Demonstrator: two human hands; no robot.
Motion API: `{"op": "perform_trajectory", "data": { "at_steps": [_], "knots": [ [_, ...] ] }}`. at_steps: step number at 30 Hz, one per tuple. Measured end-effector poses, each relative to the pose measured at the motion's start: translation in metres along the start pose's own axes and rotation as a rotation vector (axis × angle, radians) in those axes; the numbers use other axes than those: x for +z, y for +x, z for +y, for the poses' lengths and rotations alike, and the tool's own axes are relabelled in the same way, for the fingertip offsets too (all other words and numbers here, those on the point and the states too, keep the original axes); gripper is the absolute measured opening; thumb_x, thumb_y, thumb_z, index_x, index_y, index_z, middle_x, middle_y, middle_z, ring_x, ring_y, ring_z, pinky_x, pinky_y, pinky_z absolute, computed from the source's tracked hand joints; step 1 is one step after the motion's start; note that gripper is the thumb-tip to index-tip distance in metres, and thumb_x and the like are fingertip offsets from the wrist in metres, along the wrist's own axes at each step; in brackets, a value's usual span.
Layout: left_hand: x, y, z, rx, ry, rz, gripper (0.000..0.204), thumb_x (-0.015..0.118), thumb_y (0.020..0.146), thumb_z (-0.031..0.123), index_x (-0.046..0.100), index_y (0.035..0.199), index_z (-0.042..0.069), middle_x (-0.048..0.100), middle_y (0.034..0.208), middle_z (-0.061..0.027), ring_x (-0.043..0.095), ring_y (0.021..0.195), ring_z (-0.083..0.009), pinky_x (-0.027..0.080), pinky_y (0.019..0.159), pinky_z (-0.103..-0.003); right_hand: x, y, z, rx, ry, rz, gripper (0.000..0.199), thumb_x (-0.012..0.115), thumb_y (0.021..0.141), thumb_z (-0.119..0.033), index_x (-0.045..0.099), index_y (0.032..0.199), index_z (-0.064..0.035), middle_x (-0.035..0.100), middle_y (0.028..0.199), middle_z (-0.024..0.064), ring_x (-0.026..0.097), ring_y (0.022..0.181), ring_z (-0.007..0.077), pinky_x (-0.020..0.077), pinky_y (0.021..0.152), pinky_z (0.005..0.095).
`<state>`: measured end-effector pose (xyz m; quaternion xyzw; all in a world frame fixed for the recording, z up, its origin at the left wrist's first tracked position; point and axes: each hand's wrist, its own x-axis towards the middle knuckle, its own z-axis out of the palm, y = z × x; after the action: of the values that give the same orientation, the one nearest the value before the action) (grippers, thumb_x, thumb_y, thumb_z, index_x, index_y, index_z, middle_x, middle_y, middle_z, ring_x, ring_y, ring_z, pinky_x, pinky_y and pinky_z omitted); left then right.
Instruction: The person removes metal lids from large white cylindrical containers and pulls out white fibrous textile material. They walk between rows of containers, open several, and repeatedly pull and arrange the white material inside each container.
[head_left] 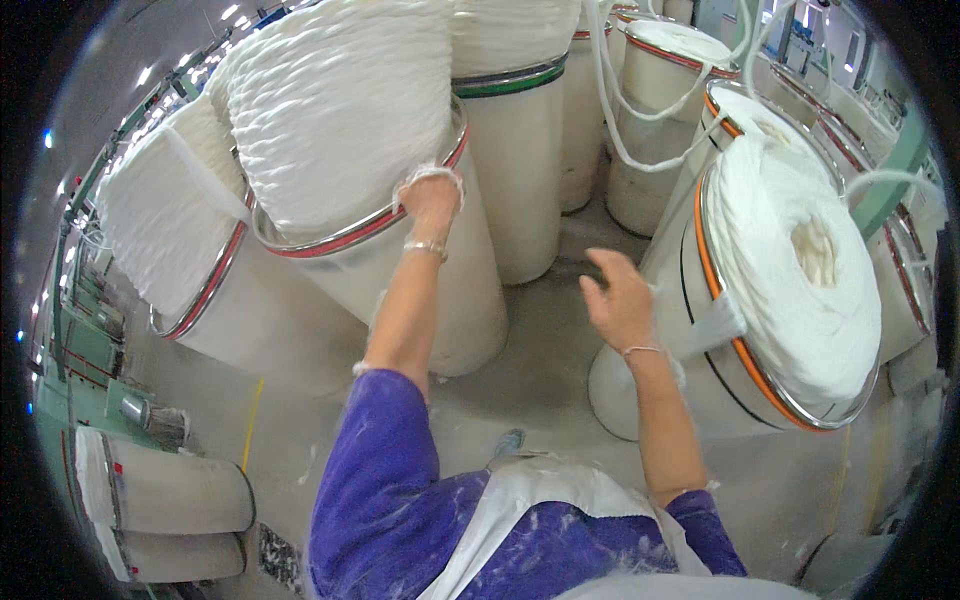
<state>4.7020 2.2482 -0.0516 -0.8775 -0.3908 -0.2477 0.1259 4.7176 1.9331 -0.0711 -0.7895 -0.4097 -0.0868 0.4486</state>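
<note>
My left hand (pixel 432 197) is closed at the rim of a tall white can (pixel 400 265) with a red band, white fibre fluff about its knuckles; its fingertips are hidden. A thick stack of white fibre sliver (pixel 340 110) rises out of that can. In mid-air to the right, my right hand (pixel 622 300) has its thumb and fingers apart and holds nothing. Nearest to it stands a can with an orange band (pixel 705 245), leaning in the fisheye view. Coiled white sliver (pixel 760 270) with a hole in its middle tops this can.
Another red-banded sliver can (pixel 215 275) stands at the left, and a green-banded can (pixel 510 150) behind. Loose sliver ropes (pixel 640 165) hang at the back right. Two cans (pixel 180 485) appear at lower left near green machinery. A green post (pixel 895 175) rises far right.
</note>
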Motion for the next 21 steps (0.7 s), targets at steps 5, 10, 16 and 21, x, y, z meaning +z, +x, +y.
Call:
{"op": "perform_trajectory", "data": {
  "at_steps": [5,10,16,21],
  "knots": [
    [-0.043,-0.086,-0.04,0.042,0.01,0.234,0.037,0.057,0.081,0.046,0.068,0.072,0.013,0.064,0.061,-0.0075,0.063,0.056,-0.0283,0.046,0.057,-0.043,0.037,-0.016,-0.006,0.1,0.161,-0.217,0.025,0.057,0.082,-0.021,0.065,0.101,-0.0059,0.065,0.099,0.017,0.062,0.094,0.0345,0.0483,0.082,0.0397],
    [-0.059,-0.124,-0.112,0.194,-0.284,0.476,0.025,0.069,0.072,0.034,0.063,0.059,0.013,0.056,0.046,-0.0054,0.056,0.041,-0.0236,0.042,0.046,-0.037,0.066,-0.019,0.017,0.18,0.195,-0.312,0.025,0.057,0.083,-0.023,0.066,0.098,-0.0058,0.065,0.098,0.0172,0.063,0.091,0.0354,0.0491,0.081,0.0408],
    [-0.07,-0.154,-0.176,0.375,-0.397,0.461,0.028,0.064,0.069,0.025,0.049,0.053,0.006,0.048,0.046,-0.0072,0.046,0.043,-0.0255,0.038,0.048,-0.039,0.088,-0.02,0.042,0.556,0.7,-0.318,0.032,0.058,0.087,-0.032,0.065,0.098,-0.0031,0.068,0.083,0.0079,0.063,0.071,0.0184,0.0508,0.065,0.0311],
    [-0.064,-0.15,-0.21,0.482,-0.475,0.465,0.027,0.056,0.065,0.024,0.04,0.051,0.007,0.044,0.051,-0.0092,0.043,0.048,-0.0276,0.035,0.052,-0.04,0.064,0.01,0.057,0.58,1.128,-0.126,0.038,0.054,0.092,-0.039,0.061,0.105,-0.0044,0.062,0.086,0.003,0.05,0.058,0.0083,0.0382,0.048,0.024]
  ]
}}
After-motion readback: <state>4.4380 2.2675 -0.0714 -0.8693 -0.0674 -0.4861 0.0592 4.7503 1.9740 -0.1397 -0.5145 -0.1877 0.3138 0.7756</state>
